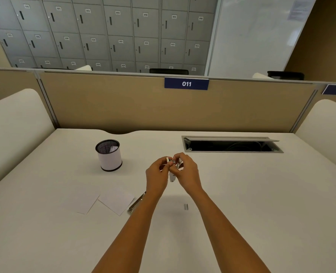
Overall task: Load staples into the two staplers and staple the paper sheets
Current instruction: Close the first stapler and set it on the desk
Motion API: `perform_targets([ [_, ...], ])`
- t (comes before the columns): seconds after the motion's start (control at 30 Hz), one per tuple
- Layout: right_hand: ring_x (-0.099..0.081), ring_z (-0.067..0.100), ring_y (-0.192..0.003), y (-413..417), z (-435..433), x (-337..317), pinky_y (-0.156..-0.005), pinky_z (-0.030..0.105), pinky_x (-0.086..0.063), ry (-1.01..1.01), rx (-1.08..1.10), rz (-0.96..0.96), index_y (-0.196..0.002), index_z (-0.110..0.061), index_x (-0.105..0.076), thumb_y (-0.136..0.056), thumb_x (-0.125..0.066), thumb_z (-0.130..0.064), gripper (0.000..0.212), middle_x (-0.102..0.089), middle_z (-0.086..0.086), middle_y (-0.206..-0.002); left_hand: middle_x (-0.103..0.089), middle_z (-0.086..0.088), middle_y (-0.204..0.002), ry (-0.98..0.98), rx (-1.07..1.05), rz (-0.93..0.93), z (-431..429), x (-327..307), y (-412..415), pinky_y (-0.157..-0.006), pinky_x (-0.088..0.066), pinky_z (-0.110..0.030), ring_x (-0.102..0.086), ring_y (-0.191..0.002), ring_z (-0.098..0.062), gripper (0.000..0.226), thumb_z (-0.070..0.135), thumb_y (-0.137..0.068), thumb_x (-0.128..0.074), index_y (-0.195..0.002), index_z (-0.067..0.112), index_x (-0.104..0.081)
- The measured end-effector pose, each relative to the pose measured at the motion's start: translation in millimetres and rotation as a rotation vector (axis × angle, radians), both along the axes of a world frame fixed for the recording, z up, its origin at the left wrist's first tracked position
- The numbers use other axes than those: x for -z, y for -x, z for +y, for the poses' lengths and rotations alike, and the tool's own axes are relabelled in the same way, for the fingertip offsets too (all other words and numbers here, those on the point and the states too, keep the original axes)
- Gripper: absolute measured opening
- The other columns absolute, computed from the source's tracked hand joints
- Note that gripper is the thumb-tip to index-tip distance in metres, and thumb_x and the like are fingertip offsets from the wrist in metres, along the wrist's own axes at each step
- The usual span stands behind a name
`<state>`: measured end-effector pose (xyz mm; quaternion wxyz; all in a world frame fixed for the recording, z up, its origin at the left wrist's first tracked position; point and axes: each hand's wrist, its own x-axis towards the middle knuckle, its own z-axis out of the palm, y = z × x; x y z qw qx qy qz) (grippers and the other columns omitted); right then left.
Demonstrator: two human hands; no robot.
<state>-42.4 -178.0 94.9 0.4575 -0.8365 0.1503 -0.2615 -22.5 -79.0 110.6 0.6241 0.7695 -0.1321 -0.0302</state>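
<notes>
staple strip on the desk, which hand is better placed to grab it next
Probably the right hand: the staple strip lies nearer the right forearm, and the left hand could hold the stapler alone. Both grip it now.

pen cup (109, 155) far left, cable tray (232, 145) far right, bare desk (261, 194) between

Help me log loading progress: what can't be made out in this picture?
Head view only.
Small white stapler: mostly covered by the fingers of the left hand and right hand; whether staples are in it cannot be told.
Silver metal stapler lying on the white desk: far end hidden behind the left forearm.
Small grey staple strip: too small to count.
Grey desk cable box: inside too dark.
</notes>
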Motion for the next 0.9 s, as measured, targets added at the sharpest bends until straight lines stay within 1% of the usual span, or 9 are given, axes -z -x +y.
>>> perform_targets([
  [0.27,-0.057,0.010,-0.073,-2.0,12.4,-1.0,-0.062,0.012,-0.048,-0.072,0.107,-0.104,-0.090,-0.020,-0.057,-0.081,-0.067,-0.015,0.014,-0.057,-0.007,-0.085,-0.063,-0.010,-0.121,0.077,-0.081,-0.020,-3.3,1.5,-1.8,-0.095,-0.043,-0.026,-0.058,-0.112,-0.023,0.029,0.018,-0.092,-0.051,-0.119,0.010,-0.059],
  [0.37,-0.063,0.021,-0.066,2.9,-4.5,-4.2,-0.057,0.024,-0.056,-0.308,0.288,-0.153,-0.083,-0.014,-0.054,-0.083,-0.062,-0.006,0.011,-0.060,0.004,-0.079,-0.065,-0.008,-0.115,0.213,-0.152,0.075,4.2,2.9,-5.2,-0.080,-0.048,-0.016,-0.061,-0.102,-0.018,0.027,0.024,-0.093,-0.051,-0.115,0.012,-0.062],
  [0.47,-0.066,0.026,-0.073,11.2,-24.5,-4.5,-0.051,0.010,-0.052,-0.469,0.310,-0.114,-0.091,-0.010,-0.056,-0.085,-0.062,-0.007,0.009,-0.060,0.009,-0.090,-0.062,-0.011,-0.116,0.316,-0.151,0.167,9.8,4.1,-9.7,-0.089,-0.048,-0.024,-0.059,-0.102,-0.018,0.031,0.026,-0.093,-0.049,-0.117,0.008,-0.060],
  [0.6,-0.065,0.015,-0.070,14.3,-32.6,-11.5,-0.074,0.024,-0.055,-0.858,0.264,-0.092,-0.102,-0.015,-0.054,-0.085,-0.063,-0.010,0.019,-0.064,0.011,-0.097,-0.058,-0.012,-0.118,0.651,-0.127,0.464,10.5,1.4,-13.5,-0.098,-0.044,-0.030,-0.055,-0.111,-0.023,0.033,0.018,-0.095,-0.046,-0.123,0.002,-0.052],
  [0.7,-0.063,0.015,-0.077,16.3,-35.0,-17.2,-0.082,0.029,-0.051,-1.060,0.207,-0.130,-0.110,-0.010,-0.054,-0.087,-0.059,-0.006,0.023,-0.064,0.011,-0.096,-0.054,-0.013,-0.117,0.855,-0.153,0.696,16.2,5.0,-17.2,-0.098,-0.045,-0.034,-0.056,-0.103,-0.023,0.034,0.009,-0.096,-0.043,-0.129,0.001,-0.047],
  [0.73,-0.063,0.016,-0.079,17.1,-35.1,-17.9,-0.083,0.030,-0.051,-1.085,0.194,-0.137,-0.112,-0.008,-0.054,-0.088,-0.058,-0.005,0.025,-0.063,0.011,-0.096,-0.054,-0.013,-0.115,0.801,-0.165,0.705,17.5,7.1,-16.2,-0.094,-0.046,-0.032,-0.056,-0.098,-0.022,0.033,0.008,-0.096,-0.042,-0.129,0.003,-0.046],
  [0.8,-0.062,0.020,-0.086,19.0,-34.2,-19.6,-0.084,0.031,-0.051,-1.084,0.181,-0.128,-0.115,-0.006,-0.054,-0.089,-0.055,-0.003,0.026,-0.063,0.012,-0.098,-0.055,-0.009,-0.114,0.437,-0.213,0.554,18.1,11.9,-12.0,-0.084,-0.044,-0.023,-0.055,-0.096,-0.019,0.033,0.010,-0.095,-0.042,-0.128,0.010,-0.047],
  [0.87,-0.060,0.021,-0.090,20.0,-33.5,-20.5,-0.085,0.031,-0.050,-1.069,0.169,-0.115,-0.116,-0.005,-0.054,-0.090,-0.053,-0.003,0.026,-0.062,0.012,-0.101,-0.054,-0.007,-0.125,0.046,-0.270,0.180,19.7,16.1,-8.1,-0.087,-0.041,-0.022,-0.051,-0.111,-0.020,0.032,0.014,-0.093,-0.049,-0.125,0.013,-0.049],
  [0.9,-0.060,0.021,-0.090,20.2,-33.1,-21.5,-0.084,0.031,-0.050,-1.055,0.159,-0.110,-0.117,-0.005,-0.054,-0.091,-0.052,-0.003,0.026,-0.062,0.012,-0.102,-0.053,-0.006,-0.128,-0.035,-0.247,0.000,20.1,16.8,-7.2,-0.093,-0.039,-0.025,-0.048,-0.117,-0.020,0.033,0.017,-0.091,-0.052,-0.124,0.012,-0.051],
])
